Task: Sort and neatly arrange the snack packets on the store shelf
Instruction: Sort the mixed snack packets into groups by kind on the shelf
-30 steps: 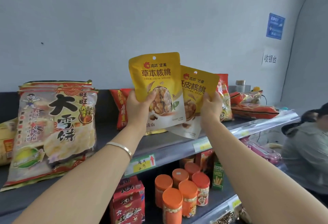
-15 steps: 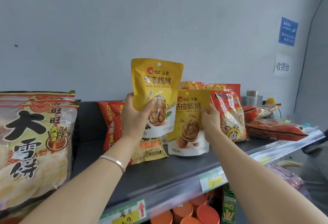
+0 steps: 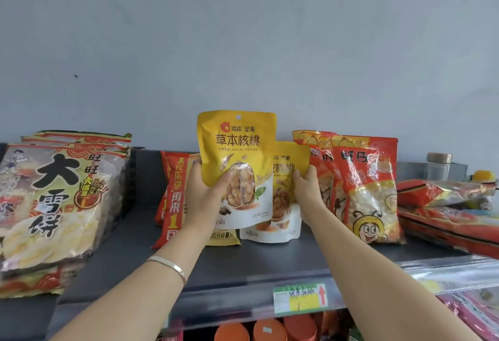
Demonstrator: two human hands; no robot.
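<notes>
My left hand [image 3: 202, 200] curls its fingers and thumb round the left edge of the front yellow pouch [image 3: 237, 148], holding it upright over the shelf [image 3: 243, 265]. My right hand [image 3: 306, 192] pinches the right edge of the second yellow pouch [image 3: 287, 159], which seems to stand on the shelf, partly behind the first. I judge both light, slick and crushable, so a mid-side grip suits them.

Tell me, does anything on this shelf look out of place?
Yes. The red packets at the far right lie flat in a heap, while the bee-print packets beside them stand upright; a lidded jar sits behind them.
</notes>
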